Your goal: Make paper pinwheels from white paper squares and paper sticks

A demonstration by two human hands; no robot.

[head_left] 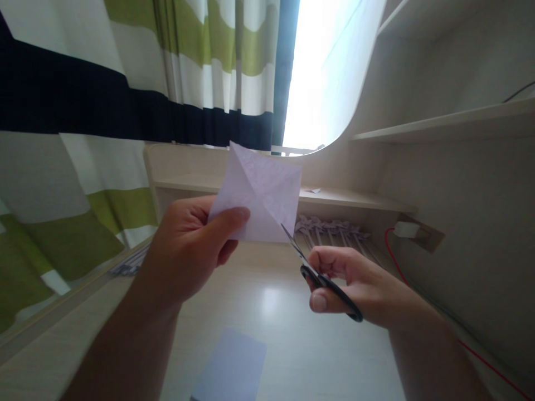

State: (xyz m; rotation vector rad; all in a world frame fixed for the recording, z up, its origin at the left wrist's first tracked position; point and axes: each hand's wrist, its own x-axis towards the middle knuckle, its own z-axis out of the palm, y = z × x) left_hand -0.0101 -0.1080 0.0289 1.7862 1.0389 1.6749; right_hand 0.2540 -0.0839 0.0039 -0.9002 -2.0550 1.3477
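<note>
My left hand [194, 245] pinches a pale lilac square of paper [261, 192] with diagonal creases, held up above the desk. My right hand [355, 284] grips black-handled scissors [321, 278]. Their blades point up and left, and the tips touch the paper's lower right corner along a crease. Whether the blades are cutting into the sheet I cannot tell.
A light wooden desk [292, 345] lies below, with a loose lilac sheet [234, 365] near me. Several paper pinwheels on sticks [330, 228] lie at the back under a low shelf [346, 196]. A red cable [390, 250] runs from a wall plug on the right. Striped curtains [125, 83] hang left.
</note>
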